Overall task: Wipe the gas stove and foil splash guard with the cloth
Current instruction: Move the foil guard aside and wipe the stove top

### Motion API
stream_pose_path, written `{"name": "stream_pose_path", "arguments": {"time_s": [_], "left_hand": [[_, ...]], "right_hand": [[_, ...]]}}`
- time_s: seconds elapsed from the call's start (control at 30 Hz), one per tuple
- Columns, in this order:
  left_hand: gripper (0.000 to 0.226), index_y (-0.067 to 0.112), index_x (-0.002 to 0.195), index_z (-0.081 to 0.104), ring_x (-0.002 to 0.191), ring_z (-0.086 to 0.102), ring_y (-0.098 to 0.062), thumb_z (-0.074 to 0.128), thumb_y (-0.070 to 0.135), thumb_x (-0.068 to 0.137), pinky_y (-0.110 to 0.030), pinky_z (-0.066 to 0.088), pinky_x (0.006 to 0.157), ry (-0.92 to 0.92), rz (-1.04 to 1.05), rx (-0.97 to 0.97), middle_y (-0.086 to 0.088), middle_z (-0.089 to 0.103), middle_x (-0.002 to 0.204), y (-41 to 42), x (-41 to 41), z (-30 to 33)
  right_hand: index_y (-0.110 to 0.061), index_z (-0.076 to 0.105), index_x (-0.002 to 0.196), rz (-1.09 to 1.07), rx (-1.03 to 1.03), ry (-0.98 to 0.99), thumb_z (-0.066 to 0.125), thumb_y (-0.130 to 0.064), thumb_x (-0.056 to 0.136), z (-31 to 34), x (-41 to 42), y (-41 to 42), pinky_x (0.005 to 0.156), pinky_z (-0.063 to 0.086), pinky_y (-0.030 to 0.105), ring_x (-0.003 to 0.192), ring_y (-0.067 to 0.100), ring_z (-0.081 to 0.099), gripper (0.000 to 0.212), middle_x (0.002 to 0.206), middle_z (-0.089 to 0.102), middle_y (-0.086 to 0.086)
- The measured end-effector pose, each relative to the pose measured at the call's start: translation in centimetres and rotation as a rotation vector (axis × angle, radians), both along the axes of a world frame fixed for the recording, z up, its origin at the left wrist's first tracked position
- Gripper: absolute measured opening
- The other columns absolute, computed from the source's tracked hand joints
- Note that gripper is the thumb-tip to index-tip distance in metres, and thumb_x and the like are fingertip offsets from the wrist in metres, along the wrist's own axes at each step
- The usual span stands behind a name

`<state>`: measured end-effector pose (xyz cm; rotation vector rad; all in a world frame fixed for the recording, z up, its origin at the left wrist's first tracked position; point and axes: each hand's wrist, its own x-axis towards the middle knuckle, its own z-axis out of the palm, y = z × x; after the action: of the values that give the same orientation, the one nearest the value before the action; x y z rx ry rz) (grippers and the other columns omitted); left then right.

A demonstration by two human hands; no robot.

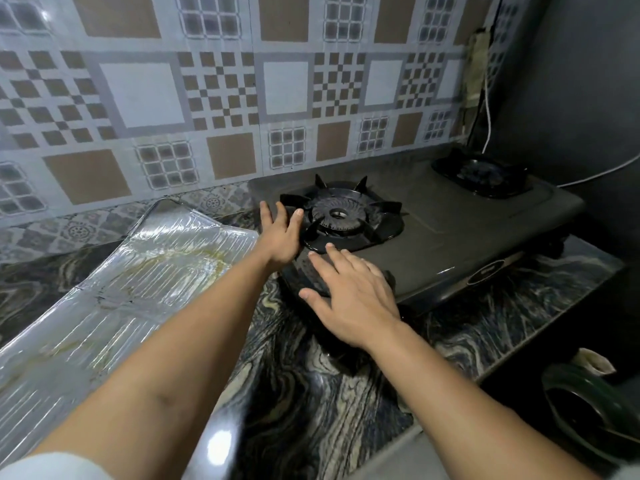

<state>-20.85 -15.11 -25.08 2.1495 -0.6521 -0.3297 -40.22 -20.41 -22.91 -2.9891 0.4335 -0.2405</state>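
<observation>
Since no cloth shows in either hand or anywhere in view, the step in hand looks like taking hold of the gas stove (450, 220) rather than wiping it. The left hand (282, 233) is open, fingers spread, at the stove's left edge beside the near burner grate (341, 216); the right hand (349, 299) is open and flat over the front left corner, gripping nothing. If the aim is to shift or steady the stove, both palms should bear on the body, not on the loose-looking grate, which could tip or slide. The foil splash guard (131, 282) lies flat on the marbled desk (311, 393) just to the left, its near end running out of view and yellowish grease stains across its middle; that patch will probably want the firmest rubbing. Room is tight: the stove's back sits close to the tiled wall (225, 98), its right end is near a dark side wall where a white cable (488, 119) hangs down, and the far burner (481, 174) is in that corner. The desk's front edge falls away on the right, above a dark green vessel (588, 407) below, so anything pushed rightward risks going over. The clearest free space is the bare desk in front.
</observation>
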Motion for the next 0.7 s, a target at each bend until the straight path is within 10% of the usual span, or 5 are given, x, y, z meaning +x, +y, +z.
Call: {"name": "stream_pose_path", "arguments": {"time_s": [0.37,0.7], "left_hand": [[0.077,0.011,0.158,0.003,0.152,-0.013,-0.026,0.030,0.055,0.101,-0.032,-0.004,0.120,0.008,-0.011,0.006,-0.011,-0.026,0.162,0.2,0.2,0.1],[0.078,0.035,0.156,-0.004,0.149,-0.015,-0.008,0.014,0.075,0.091,-0.046,0.001,0.122,0.327,-0.116,-0.089,0.013,-0.033,0.158,1.7,0.0,2.3]], "right_hand": [[-0.039,0.056,0.134,0.368,-0.111,-0.062,0.042,-0.062,0.095,-1.2,-3.0,-1.7,0.108,0.037,0.040,0.139,0.025,0.042,0.047,0.155,0.041,-0.002],[-0.035,0.012,0.156,0.185,-0.051,0.102,0.026,-0.060,0.098,0.5,1.4,-0.1,0.123,0.003,0.045,0.152,0.027,-0.003,0.065,0.166,0.001,0.002]]}}
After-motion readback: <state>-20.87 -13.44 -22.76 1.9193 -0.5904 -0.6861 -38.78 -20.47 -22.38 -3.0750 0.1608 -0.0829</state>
